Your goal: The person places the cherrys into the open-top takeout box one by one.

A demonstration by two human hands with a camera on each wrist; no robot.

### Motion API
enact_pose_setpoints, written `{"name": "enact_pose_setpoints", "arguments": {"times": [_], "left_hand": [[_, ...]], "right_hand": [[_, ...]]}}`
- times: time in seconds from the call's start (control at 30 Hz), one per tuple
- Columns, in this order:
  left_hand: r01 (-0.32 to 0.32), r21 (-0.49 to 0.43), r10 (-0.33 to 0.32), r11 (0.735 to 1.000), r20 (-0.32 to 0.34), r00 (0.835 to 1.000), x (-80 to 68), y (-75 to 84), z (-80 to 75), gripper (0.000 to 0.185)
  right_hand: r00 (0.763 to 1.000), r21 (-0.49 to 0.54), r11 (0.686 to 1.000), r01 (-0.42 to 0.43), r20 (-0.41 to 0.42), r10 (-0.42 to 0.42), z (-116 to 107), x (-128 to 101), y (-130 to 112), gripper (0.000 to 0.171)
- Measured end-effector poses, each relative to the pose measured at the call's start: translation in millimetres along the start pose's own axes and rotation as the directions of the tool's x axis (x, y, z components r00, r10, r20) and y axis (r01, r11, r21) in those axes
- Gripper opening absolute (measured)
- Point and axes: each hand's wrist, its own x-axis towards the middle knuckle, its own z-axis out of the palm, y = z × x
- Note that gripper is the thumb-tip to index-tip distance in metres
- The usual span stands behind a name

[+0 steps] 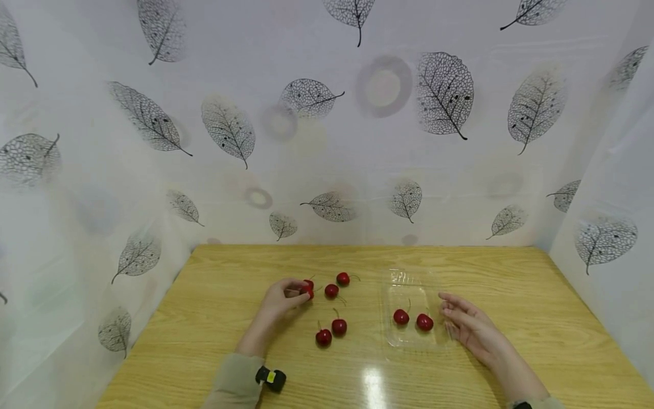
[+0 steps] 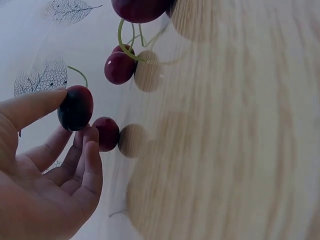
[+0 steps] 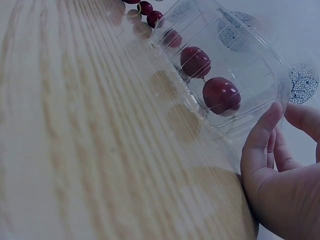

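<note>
In the head view my left hand [image 1: 283, 298] pinches a dark red cherry [image 2: 76, 108] between thumb and fingertips. Just beyond that cherry, another cherry [image 2: 106, 134] sits on the table, close to my fingertips. My right hand [image 1: 472, 329] is at the right side of a clear plastic box [image 3: 265, 55], its thumb and index finger pinching the rim. Two cherries with stems, one on the left [image 1: 401, 317] and one on the right [image 1: 424, 322], lie inside the box, toward its near end.
Between my left hand and the box, several loose cherries lie on the wooden table [image 1: 230, 352], including a far one [image 1: 343, 279] and a near pair [image 1: 339, 326]. A leaf-printed sheet [image 1: 357, 142] hangs behind the table and along both sides.
</note>
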Motion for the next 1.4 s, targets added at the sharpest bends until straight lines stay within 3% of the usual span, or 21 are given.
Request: {"name": "enact_pose_setpoints", "arguments": {"times": [0.23,0.63,0.87,1.4], "left_hand": [[0.015,-0.046,-0.014,0.999,0.027,1.000,0.0,8.8,7.0,0.029],[-0.023,-0.084,0.029,0.996,0.072,0.997,5.7,16.2,21.2,0.032],[-0.044,-0.071,0.049,0.997,0.072,0.996,6.5,20.7,29.0,0.031],[-0.069,-0.071,0.079,0.995,0.140,0.987,8.5,33.6,44.3,0.028]], "right_hand": [[1.000,-0.001,1.000,-0.010,-0.015,0.010,0.3,-0.5,-0.6,0.045],[1.000,-0.009,1.000,-0.018,-0.017,0.018,2.8,-0.2,0.0,0.044],[1.000,0.007,1.000,-0.008,-0.004,0.008,0.8,-0.2,-0.6,0.044],[1.000,0.024,1.000,-0.001,0.018,0.000,0.7,-0.2,-1.5,0.045]]}}
